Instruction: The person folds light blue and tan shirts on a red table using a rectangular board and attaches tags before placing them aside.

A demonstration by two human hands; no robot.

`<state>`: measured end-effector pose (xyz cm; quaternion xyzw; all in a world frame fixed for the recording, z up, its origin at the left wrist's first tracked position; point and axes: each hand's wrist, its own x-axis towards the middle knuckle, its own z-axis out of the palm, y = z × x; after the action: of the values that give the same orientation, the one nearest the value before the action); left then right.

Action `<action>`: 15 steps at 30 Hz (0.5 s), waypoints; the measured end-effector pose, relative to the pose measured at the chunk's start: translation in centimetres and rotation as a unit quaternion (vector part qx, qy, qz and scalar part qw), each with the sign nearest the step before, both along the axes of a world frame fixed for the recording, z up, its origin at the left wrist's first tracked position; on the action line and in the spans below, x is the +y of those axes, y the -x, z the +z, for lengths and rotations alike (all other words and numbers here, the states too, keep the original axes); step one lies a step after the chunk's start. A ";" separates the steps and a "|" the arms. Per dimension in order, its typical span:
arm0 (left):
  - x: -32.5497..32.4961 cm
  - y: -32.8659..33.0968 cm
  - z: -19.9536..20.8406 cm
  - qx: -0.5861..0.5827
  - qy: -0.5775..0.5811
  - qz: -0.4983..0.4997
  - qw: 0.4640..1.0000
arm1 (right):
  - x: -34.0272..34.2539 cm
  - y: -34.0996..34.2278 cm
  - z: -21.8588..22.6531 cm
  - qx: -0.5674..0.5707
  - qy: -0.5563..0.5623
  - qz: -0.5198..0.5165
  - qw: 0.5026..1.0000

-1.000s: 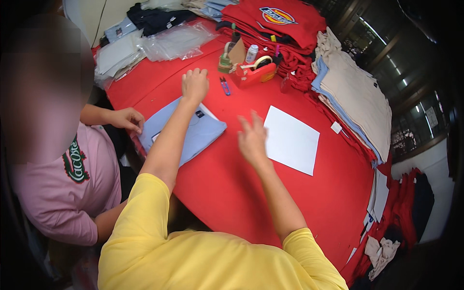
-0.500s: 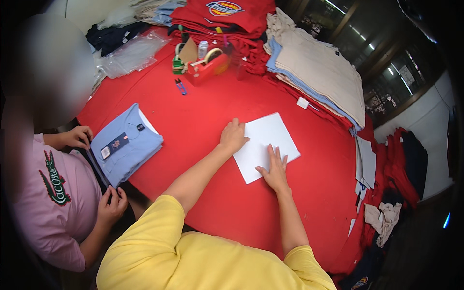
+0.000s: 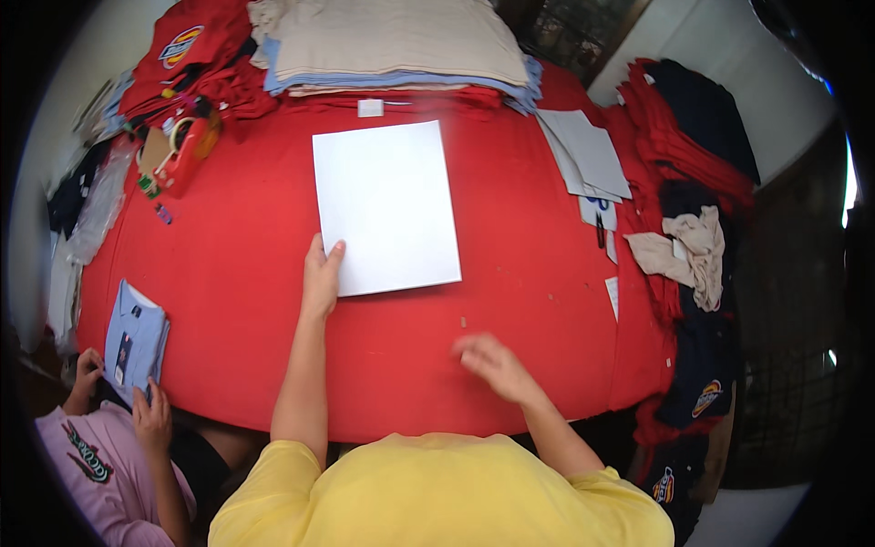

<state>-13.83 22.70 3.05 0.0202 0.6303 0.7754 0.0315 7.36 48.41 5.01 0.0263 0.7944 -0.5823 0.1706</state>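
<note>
A white rectangular sheet, stiff like card (image 3: 390,214), is at the middle of the red-covered table. My left hand (image 3: 321,278) grips its lower left corner, thumb on top and fingers underneath. A thin shadow along its lower edge suggests that this edge is raised off the cloth. My right hand (image 3: 497,366) is apart from the sheet, nearer to me and to the right, above the red cloth. It is somewhat blurred, with loosely bent fingers and nothing seen in them.
Stacked beige and blue garments (image 3: 401,46) lie at the back. A red tape dispenser (image 3: 187,150) stands back left. White cards (image 3: 583,150) and a crumpled beige cloth (image 3: 697,255) are at right. At left a co-worker's hands (image 3: 153,415) touch a folded blue shirt (image 3: 137,337).
My view has swung to the right. My right hand has come off the sheet and drawn back toward me. My left hand, formerly at the sheet's upper left edge, now grips its lower left corner.
</note>
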 end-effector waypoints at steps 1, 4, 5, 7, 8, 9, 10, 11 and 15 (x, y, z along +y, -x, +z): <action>2.2 -1.2 -0.3 -0.005 -0.034 -0.005 0.999 | 0.9 1.2 0.5 0.002 -0.063 -0.162 0.985; 8.6 -4.8 -1.2 0.014 -0.032 -0.062 0.997 | 4.2 4.2 0.4 0.053 0.162 -0.266 0.949; 10.5 -5.6 -1.8 0.059 -0.011 -0.055 0.997 | 4.9 4.8 0.8 0.035 0.251 -0.269 0.929; 12.5 -6.4 -1.9 0.005 -0.012 -0.069 0.998 | 8.1 5.8 -0.2 0.054 0.234 -0.306 0.921; 12.9 -6.6 -1.6 -0.006 -0.005 -0.103 0.995 | 9.9 6.4 -0.3 0.075 0.211 -0.323 0.919; 13.2 -6.7 -0.8 -0.016 -0.003 -0.133 0.991 | 12.0 7.3 0.1 0.098 0.185 -0.336 0.918; 13.5 -6.7 -0.2 -0.023 0.001 -0.158 0.987 | 14.4 8.4 0.9 0.135 0.193 -0.346 0.908; 13.8 -6.6 -0.3 0.024 0.068 -0.137 0.988 | 17.0 9.9 1.8 0.172 0.206 -0.350 0.898; 14.8 -6.0 -1.2 0.089 0.224 -0.092 0.966 | 30.6 16.2 4.2 0.254 0.081 -0.416 0.869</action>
<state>-7.79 37.49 1.90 0.1395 0.7835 0.6035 0.0504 -8.87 78.97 9.20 0.1914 0.6757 -0.6485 -0.2937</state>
